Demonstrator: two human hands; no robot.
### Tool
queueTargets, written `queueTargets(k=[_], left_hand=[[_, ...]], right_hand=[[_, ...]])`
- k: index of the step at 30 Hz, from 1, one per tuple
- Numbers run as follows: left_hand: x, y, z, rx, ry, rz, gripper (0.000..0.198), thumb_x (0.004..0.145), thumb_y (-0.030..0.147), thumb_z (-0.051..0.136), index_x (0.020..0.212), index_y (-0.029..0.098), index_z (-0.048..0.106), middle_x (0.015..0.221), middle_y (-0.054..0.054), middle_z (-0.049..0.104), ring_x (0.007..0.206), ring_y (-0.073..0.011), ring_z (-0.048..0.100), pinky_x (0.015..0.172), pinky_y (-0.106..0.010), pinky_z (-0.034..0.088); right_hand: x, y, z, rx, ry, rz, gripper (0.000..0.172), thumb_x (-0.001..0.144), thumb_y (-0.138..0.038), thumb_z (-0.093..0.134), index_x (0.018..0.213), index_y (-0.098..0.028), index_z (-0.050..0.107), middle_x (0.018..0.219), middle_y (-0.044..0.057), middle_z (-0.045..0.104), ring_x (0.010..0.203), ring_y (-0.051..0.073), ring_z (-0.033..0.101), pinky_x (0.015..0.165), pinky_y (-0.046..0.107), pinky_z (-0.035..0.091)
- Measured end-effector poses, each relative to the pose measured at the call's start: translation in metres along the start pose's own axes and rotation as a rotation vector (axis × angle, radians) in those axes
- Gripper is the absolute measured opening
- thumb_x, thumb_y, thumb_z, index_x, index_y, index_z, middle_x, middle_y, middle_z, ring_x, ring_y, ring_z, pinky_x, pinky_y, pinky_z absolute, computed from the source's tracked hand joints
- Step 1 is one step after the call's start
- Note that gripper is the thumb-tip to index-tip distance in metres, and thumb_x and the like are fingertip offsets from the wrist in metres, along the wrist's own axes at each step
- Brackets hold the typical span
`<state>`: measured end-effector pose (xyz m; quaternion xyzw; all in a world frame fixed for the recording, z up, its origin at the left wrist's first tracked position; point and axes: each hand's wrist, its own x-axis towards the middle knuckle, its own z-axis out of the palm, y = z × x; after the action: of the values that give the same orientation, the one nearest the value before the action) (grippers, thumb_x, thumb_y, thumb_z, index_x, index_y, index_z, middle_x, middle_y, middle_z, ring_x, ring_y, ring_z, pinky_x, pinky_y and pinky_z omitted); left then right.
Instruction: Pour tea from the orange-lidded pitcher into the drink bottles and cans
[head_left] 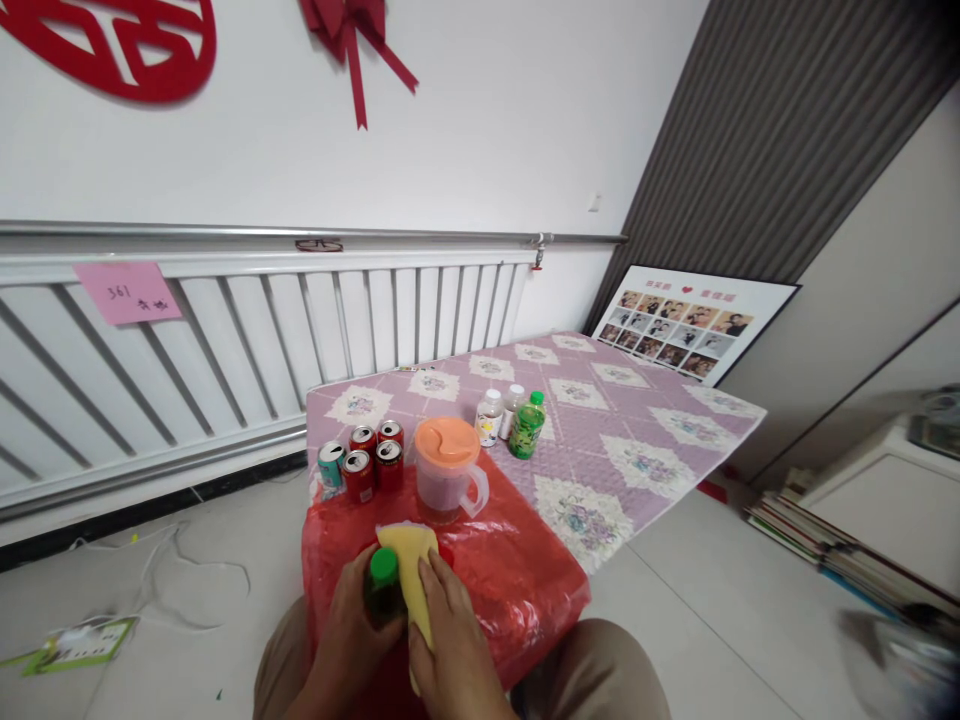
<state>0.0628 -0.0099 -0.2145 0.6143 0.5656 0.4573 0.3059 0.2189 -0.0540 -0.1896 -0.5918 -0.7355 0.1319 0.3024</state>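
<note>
My left hand (349, 620) is wrapped round a dark bottle with a green cap (384, 567), held low over the red plastic sheet (525, 560). Beside it my right hand (454, 630) grips a folded yellow cloth (409, 555) against the bottle's side. Much of the bottle is hidden by my fingers and the cloth. Just beyond my hands stands a clear pitcher with an orange lid (448, 445). To its left is a group of several red cans (360, 475) and one teal can (331, 464), all with their tops up.
Two white-capped bottles (489, 418) and a green bottle (527, 426) stand right of the pitcher. A purple patterned cloth (517, 375) covers the table, against a white radiator (420, 310). A photo board (675, 325) leans at the far right; books (817, 545) lie on the floor.
</note>
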Motion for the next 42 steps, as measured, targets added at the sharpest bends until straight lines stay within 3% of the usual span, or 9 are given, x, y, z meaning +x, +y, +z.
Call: queueTargets(k=[6, 13, 16, 20, 24, 27, 30, 36, 42], left_hand=[[0.000, -0.001, -0.006, 0.008, -0.126, 0.036, 0.068, 0.068, 0.025, 0.069, 0.131, 0.016, 0.048, 0.129, -0.014, 0.061, 0.121, -0.0294, 0.060, 0.105, -0.043, 0.049], [0.002, 0.008, -0.018, -0.002, -0.272, 0.000, 0.071, 0.068, 0.014, 0.062, 0.137, 0.015, 0.042, 0.138, -0.014, 0.056, 0.130, -0.0279, 0.054, 0.113, -0.044, 0.041], [0.003, 0.008, -0.021, 0.001, -0.309, -0.022, 0.072, 0.069, 0.013, 0.064, 0.137, 0.017, 0.040, 0.139, -0.013, 0.056, 0.130, -0.0266, 0.054, 0.114, -0.044, 0.040], [0.002, 0.005, -0.020, -0.004, -0.300, -0.039, 0.074, 0.069, 0.013, 0.068, 0.137, 0.019, 0.039, 0.139, -0.012, 0.055, 0.130, -0.0256, 0.053, 0.113, -0.044, 0.039], [0.000, 0.000, -0.015, -0.070, -0.249, -0.022, 0.073, 0.071, 0.015, 0.069, 0.137, 0.020, 0.038, 0.138, -0.012, 0.055, 0.128, -0.0247, 0.055, 0.111, -0.043, 0.042], [-0.003, 0.000, -0.010, -0.109, -0.206, -0.037, 0.070, 0.073, 0.016, 0.069, 0.135, 0.020, 0.039, 0.136, -0.012, 0.056, 0.123, -0.0235, 0.058, 0.107, -0.042, 0.046], [-0.003, -0.001, -0.007, -0.087, -0.151, -0.053, 0.067, 0.072, 0.017, 0.070, 0.133, 0.020, 0.041, 0.132, -0.012, 0.058, 0.119, -0.0233, 0.060, 0.105, -0.043, 0.047], [0.000, -0.009, -0.004, -0.010, -0.081, -0.024, 0.076, 0.066, 0.021, 0.075, 0.133, 0.018, 0.039, 0.134, -0.013, 0.054, 0.127, -0.0284, 0.054, 0.111, -0.050, 0.041], [0.004, 0.003, -0.021, -0.062, -0.253, -0.022, 0.091, 0.065, 0.016, 0.071, 0.146, 0.020, 0.029, 0.150, -0.014, 0.043, 0.140, -0.0297, 0.042, 0.118, -0.049, 0.033]], right_hand=[[-0.001, 0.002, 0.001, 0.022, -0.005, 0.008, 0.071, 0.079, -0.001, 0.048, 0.149, -0.013, 0.041, 0.153, 0.019, 0.042, 0.141, 0.030, 0.041, 0.112, 0.050, 0.041], [0.005, 0.020, 0.019, 0.227, -0.112, 0.192, 0.064, 0.076, -0.004, 0.049, 0.140, -0.003, 0.049, 0.143, 0.022, 0.054, 0.135, 0.029, 0.050, 0.114, 0.047, 0.039], [0.004, 0.027, 0.025, 0.341, -0.120, 0.248, 0.061, 0.077, -0.008, 0.050, 0.138, -0.006, 0.052, 0.140, 0.020, 0.056, 0.132, 0.029, 0.052, 0.113, 0.047, 0.040], [0.001, 0.021, 0.015, 0.422, -0.043, 0.251, 0.058, 0.084, -0.017, 0.049, 0.142, -0.012, 0.049, 0.145, 0.018, 0.052, 0.135, 0.027, 0.049, 0.113, 0.047, 0.040], [-0.002, 0.000, -0.003, 0.384, 0.069, 0.096, 0.059, 0.089, -0.021, 0.048, 0.147, -0.019, 0.043, 0.151, 0.013, 0.045, 0.141, 0.026, 0.041, 0.116, 0.048, 0.036], [-0.003, -0.008, -0.001, 0.305, 0.097, 0.034, 0.061, 0.090, -0.021, 0.048, 0.150, -0.022, 0.039, 0.156, 0.011, 0.038, 0.144, 0.027, 0.034, 0.117, 0.050, 0.032], [-0.002, 0.000, 0.013, 0.274, 0.083, 0.086, 0.064, 0.088, -0.019, 0.048, 0.151, -0.019, 0.037, 0.156, 0.013, 0.037, 0.144, 0.029, 0.034, 0.117, 0.051, 0.033], [0.000, 0.029, 0.033, 0.380, -0.092, 0.215, 0.063, 0.080, -0.017, 0.050, 0.143, -0.010, 0.048, 0.144, 0.019, 0.052, 0.135, 0.030, 0.048, 0.114, 0.048, 0.038], [0.001, 0.026, 0.015, 0.491, -0.041, 0.302, 0.056, 0.084, -0.024, 0.049, 0.139, -0.014, 0.051, 0.142, 0.016, 0.055, 0.131, 0.028, 0.052, 0.112, 0.049, 0.039]])
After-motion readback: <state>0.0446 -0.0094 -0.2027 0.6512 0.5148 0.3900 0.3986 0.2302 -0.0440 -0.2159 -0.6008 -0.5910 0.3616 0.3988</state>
